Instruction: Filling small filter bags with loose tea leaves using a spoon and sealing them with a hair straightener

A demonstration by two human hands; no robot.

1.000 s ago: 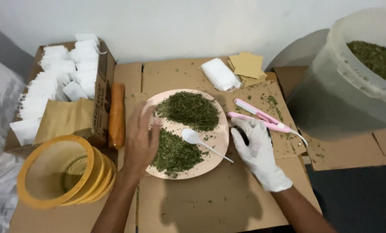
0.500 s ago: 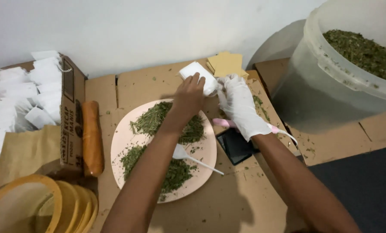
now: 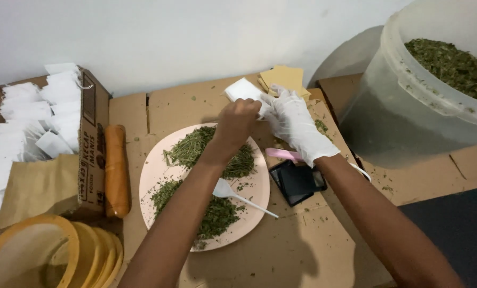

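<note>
My bare left hand (image 3: 237, 124) and my white-gloved right hand (image 3: 293, 120) meet over a stack of small white paper bags (image 3: 239, 89) at the back of the cardboard-covered table; both pinch the top bag. Below them lies a pink plate (image 3: 257, 189) with two heaps of dried green herb (image 3: 214, 213) and a white plastic spoon (image 3: 239, 197) resting on it. My left forearm crosses the plate. A small black scale (image 3: 297, 181) and a pink tool (image 3: 283, 154) lie right of the plate, under my right wrist.
A large translucent bucket (image 3: 387, 122) of dried herb stands at right. A cardboard box (image 3: 91, 144) of filled white sachets sits at left, an orange roll (image 3: 115, 170) beside it, yellow-rimmed sieves (image 3: 62, 256) in front. Tan paper squares (image 3: 283, 77) lie behind the bags.
Both hands left the plate and moved up to the stack of white bags at the back. The view has tilted and shifted with them.
</note>
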